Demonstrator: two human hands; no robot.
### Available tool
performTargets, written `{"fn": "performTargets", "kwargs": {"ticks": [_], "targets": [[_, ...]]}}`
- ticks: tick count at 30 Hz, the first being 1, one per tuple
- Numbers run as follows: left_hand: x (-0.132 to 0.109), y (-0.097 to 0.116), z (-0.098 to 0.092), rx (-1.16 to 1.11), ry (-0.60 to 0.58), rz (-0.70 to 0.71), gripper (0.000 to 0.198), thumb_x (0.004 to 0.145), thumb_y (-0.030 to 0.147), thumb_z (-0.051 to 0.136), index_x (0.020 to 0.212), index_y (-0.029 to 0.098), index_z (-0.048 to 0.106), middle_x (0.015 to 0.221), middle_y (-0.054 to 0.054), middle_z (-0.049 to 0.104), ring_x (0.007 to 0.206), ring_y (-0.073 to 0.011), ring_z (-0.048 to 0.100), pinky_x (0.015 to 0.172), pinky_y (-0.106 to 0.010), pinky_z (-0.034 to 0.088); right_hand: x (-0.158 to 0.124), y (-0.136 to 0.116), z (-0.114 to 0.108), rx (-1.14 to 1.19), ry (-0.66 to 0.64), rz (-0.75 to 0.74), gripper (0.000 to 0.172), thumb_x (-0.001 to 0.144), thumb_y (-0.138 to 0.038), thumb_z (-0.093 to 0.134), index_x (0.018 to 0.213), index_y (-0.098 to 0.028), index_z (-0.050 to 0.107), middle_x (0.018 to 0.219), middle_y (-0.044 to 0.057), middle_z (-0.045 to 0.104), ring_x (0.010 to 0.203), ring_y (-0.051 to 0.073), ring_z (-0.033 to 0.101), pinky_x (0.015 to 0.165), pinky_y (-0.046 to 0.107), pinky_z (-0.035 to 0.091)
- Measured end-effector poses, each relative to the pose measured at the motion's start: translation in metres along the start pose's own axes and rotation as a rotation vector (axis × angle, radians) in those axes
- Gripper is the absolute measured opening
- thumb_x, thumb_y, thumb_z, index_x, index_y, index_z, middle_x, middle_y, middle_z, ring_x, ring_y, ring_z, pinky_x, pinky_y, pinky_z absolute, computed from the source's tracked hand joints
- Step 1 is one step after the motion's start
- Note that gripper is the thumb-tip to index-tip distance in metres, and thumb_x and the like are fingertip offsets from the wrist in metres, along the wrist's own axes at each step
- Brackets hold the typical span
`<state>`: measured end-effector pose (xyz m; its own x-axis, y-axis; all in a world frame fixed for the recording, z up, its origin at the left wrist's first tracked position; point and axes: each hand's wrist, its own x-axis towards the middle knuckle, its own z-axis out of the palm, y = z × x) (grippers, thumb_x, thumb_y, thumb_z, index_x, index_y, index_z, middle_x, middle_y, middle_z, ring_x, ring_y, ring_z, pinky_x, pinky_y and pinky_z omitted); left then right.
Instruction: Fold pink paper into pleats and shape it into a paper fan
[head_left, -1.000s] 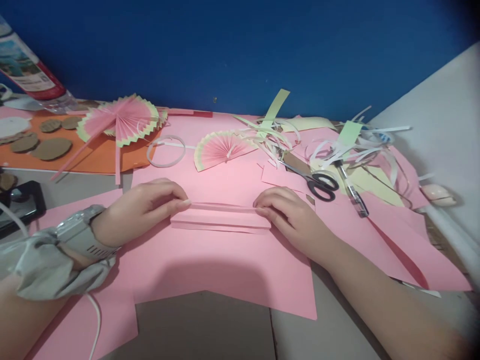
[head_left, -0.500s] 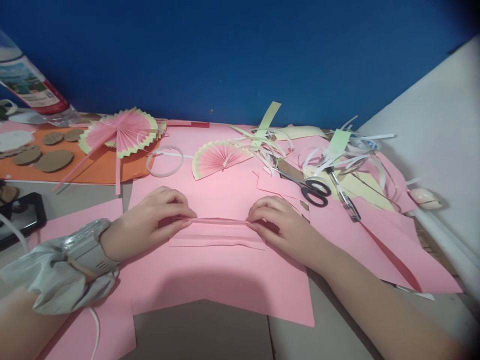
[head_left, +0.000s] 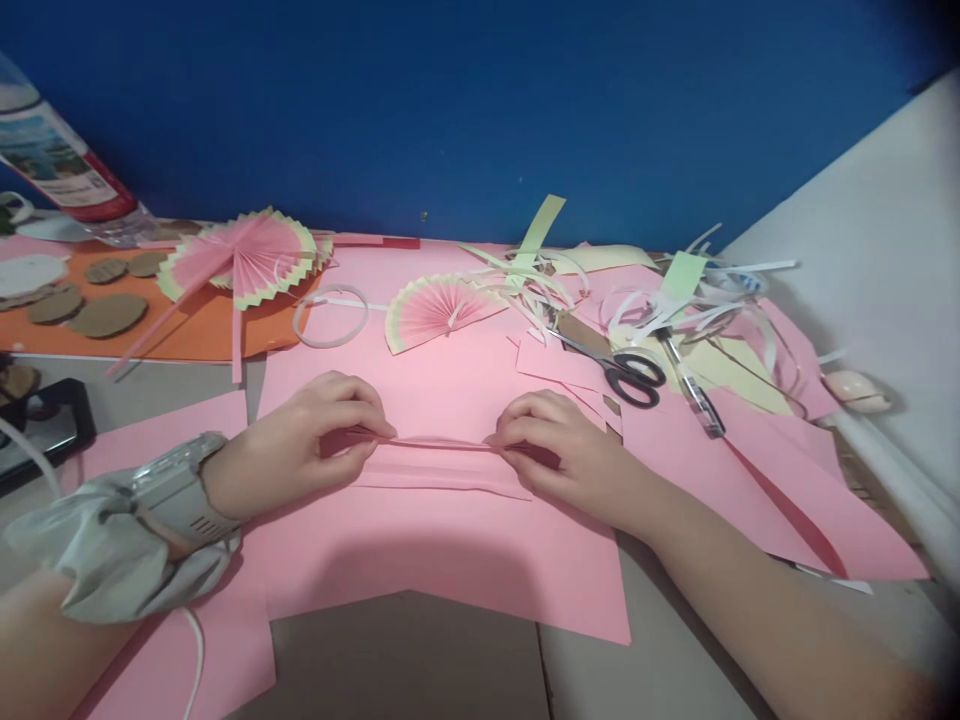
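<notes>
A pleated strip of pink paper (head_left: 442, 443) stretches between my two hands, its folds pressed together along the upper edge. My left hand (head_left: 326, 430) pinches its left end between thumb and fingers; a watch and a grey scrunchie are on that wrist. At the other end, my right hand (head_left: 551, 440) pinches the folds in the same way. The loose lower part of the strip hangs toward me over a large pink sheet (head_left: 450, 560). Just beyond my hands lies a small pleated paper fan (head_left: 442, 310) in pink with a yellow-green rim.
Black-handled scissors (head_left: 634, 380) and a pen (head_left: 694, 390) lie right of centre, beside tangled paper strips (head_left: 547, 275). A larger pleated fan (head_left: 255, 255) rests on orange paper (head_left: 187, 335) at the left, with cardboard discs (head_left: 111, 315) and a bottle (head_left: 71, 160). A blue wall (head_left: 450, 110) stands behind.
Both hands keep their pinch on the pleated paper. The left fingers have closed slightly further over their end, and less of the strip's lower left edge shows.
</notes>
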<state>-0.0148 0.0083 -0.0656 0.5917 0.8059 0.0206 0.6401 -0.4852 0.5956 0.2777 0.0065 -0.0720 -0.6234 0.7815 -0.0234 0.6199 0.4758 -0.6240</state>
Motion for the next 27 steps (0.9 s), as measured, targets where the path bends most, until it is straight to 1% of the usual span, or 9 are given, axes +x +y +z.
{"fn": "performTargets", "kwargs": {"ticks": [3, 6, 10, 13, 16, 19, 22, 27], "targets": [[0.0009, 0.0013, 0.0014, 0.015, 0.01, 0.022, 0.018, 0.08, 0.015, 0.05, 0.091, 0.02, 0.063, 0.096, -0.005, 0.059, 0.097, -0.0183, 0.051, 0.088, -0.032, 0.043, -0.0001, 0.0005, 0.0014, -0.013, 0.018, 0.003, 0.015, 0.085, -0.017, 0.049, 0.091, -0.026, 0.06, 0.099, 0.004, 0.057, 0.103, 0.022, 0.048, 0.094, 0.044, 0.036], [0.001, 0.0009, 0.002, 0.052, 0.018, 0.053, 0.019, 0.079, 0.015, 0.05, 0.091, 0.021, 0.064, 0.095, -0.004, 0.06, 0.096, -0.0185, 0.051, 0.089, -0.033, 0.043, -0.0006, 0.0019, 0.0012, -0.001, 0.013, 0.021, 0.015, 0.083, -0.017, 0.051, 0.091, -0.026, 0.059, 0.102, 0.004, 0.056, 0.106, 0.023, 0.046, 0.093, 0.044, 0.037], [0.0007, -0.002, 0.0014, 0.08, 0.042, 0.022, 0.019, 0.08, 0.016, 0.05, 0.093, 0.02, 0.063, 0.097, -0.004, 0.058, 0.097, -0.0186, 0.051, 0.09, -0.034, 0.042, -0.0001, 0.0043, 0.0004, 0.01, 0.023, 0.022, 0.015, 0.084, -0.017, 0.051, 0.094, -0.026, 0.058, 0.103, 0.003, 0.056, 0.106, 0.021, 0.046, 0.094, 0.041, 0.037], [0.0014, -0.0042, 0.0006, 0.059, 0.063, -0.022, 0.018, 0.081, 0.019, 0.05, 0.095, 0.019, 0.062, 0.098, -0.005, 0.057, 0.096, -0.0183, 0.052, 0.089, -0.033, 0.042, 0.002, 0.005, 0.0004, 0.014, 0.079, 0.049, 0.009, 0.088, -0.026, 0.052, 0.094, -0.025, 0.058, 0.101, 0.004, 0.058, 0.102, 0.02, 0.048, 0.093, 0.04, 0.036], [0.0021, -0.0042, -0.0003, 0.031, 0.067, -0.053, 0.018, 0.082, 0.021, 0.05, 0.096, 0.018, 0.06, 0.1, -0.005, 0.057, 0.095, -0.0185, 0.052, 0.089, -0.033, 0.043, 0.0041, 0.0047, 0.0003, 0.02, 0.104, 0.077, 0.014, 0.09, -0.035, 0.051, 0.092, -0.024, 0.06, 0.098, 0.003, 0.06, 0.099, 0.02, 0.05, 0.093, 0.039, 0.035], [0.0024, -0.0023, -0.0011, 0.022, 0.05, -0.079, 0.018, 0.082, 0.02, 0.049, 0.096, 0.018, 0.06, 0.1, -0.005, 0.057, 0.096, -0.0184, 0.052, 0.088, -0.032, 0.042, 0.0044, 0.0042, 0.0001, 0.023, 0.105, 0.098, 0.016, 0.09, -0.038, 0.051, 0.091, -0.025, 0.06, 0.098, 0.002, 0.06, 0.1, 0.019, 0.05, 0.093, 0.037, 0.035], [0.0025, -0.0016, -0.0012, 0.024, 0.044, -0.08, 0.018, 0.082, 0.02, 0.049, 0.096, 0.019, 0.06, 0.101, -0.004, 0.057, 0.096, -0.0182, 0.052, 0.088, -0.032, 0.041, 0.0032, 0.0039, 0.0003, 0.005, 0.098, 0.102, 0.02, 0.086, -0.043, 0.056, 0.092, -0.025, 0.06, 0.101, 0.002, 0.059, 0.102, 0.02, 0.049, 0.094, 0.037, 0.034], [0.0023, -0.006, 0.0012, 0.041, 0.058, -0.06, 0.017, 0.082, 0.02, 0.05, 0.096, 0.019, 0.059, 0.101, -0.004, 0.056, 0.096, -0.0186, 0.052, 0.089, -0.033, 0.041, 0.0023, 0.0038, 0.0015, -0.024, 0.102, 0.082, 0.016, 0.088, -0.04, 0.054, 0.09, -0.024, 0.059, 0.099, 0.002, 0.059, 0.101, 0.019, 0.049, 0.094, 0.037, 0.033]]}}
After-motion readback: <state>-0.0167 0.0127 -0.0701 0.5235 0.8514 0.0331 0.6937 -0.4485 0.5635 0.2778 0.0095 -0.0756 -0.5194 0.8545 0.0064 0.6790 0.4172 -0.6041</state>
